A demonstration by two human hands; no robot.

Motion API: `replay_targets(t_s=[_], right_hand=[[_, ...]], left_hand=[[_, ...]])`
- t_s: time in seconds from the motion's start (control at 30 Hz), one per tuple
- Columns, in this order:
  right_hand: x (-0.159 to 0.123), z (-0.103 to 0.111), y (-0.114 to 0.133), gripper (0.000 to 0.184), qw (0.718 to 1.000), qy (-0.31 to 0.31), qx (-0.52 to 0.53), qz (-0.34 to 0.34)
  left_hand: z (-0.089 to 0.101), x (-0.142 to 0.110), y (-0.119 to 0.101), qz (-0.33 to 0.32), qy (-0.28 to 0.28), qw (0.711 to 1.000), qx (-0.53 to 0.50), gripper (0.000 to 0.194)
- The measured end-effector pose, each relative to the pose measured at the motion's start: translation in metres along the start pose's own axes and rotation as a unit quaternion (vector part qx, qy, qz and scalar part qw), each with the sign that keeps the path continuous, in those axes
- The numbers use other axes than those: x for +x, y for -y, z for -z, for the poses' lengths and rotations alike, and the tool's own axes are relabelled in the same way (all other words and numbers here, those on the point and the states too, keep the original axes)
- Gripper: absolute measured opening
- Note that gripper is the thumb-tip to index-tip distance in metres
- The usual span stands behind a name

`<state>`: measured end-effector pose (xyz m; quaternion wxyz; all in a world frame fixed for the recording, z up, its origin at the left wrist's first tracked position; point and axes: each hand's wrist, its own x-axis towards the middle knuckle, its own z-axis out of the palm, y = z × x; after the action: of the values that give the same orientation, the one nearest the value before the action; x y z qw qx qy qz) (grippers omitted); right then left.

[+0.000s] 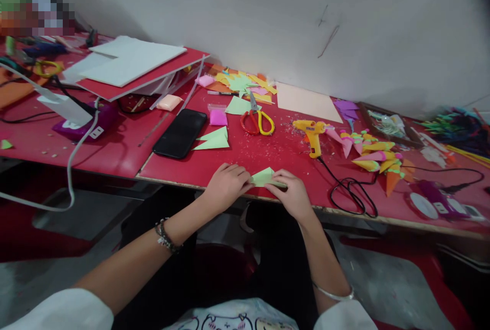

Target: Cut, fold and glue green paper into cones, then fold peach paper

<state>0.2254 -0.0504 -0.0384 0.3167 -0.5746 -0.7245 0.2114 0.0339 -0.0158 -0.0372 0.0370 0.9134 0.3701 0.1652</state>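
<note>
Green paper [262, 178] at cluttered red table [285, 159], pale wall [237, 23] behind

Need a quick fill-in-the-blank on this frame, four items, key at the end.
1. The left hand and right hand hold folded paper coloured light ____.
2. The scissors have one yellow handle and one ____ handle.
3. In the picture, the black phone lies to the ____ of the scissors.
4. The body of the glue gun is coloured ____.

Missing words: green; red; left; yellow.
</note>
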Motion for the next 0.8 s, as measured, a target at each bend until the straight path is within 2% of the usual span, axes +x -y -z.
replay_targets(t_s=[0.23, 0.6, 0.7, 0.8], right_hand=[[0.001, -0.005, 0.0, 0.019, 0.996, -0.044, -0.07, -0.022], [0.002, -0.009, -0.002, 0.025, 0.983, -0.042, -0.173, -0.05], [0.001, -0.01, -0.002, 0.026, 0.978, -0.041, -0.195, -0.054], [0.002, -0.007, -0.006, 0.025, 0.978, -0.045, -0.197, -0.051]], left_hand=[[0.0, 0.004, 0.001, 0.035, 0.011, 0.998, -0.05, 0.022], [0.003, -0.003, 0.01, 0.062, 0.017, 0.997, -0.046, 0.017], [0.003, -0.003, 0.019, 0.03, 0.031, 0.998, -0.04, 0.02], [0.004, 0.003, 0.033, -0.053, 0.058, 0.996, -0.052, 0.028]])
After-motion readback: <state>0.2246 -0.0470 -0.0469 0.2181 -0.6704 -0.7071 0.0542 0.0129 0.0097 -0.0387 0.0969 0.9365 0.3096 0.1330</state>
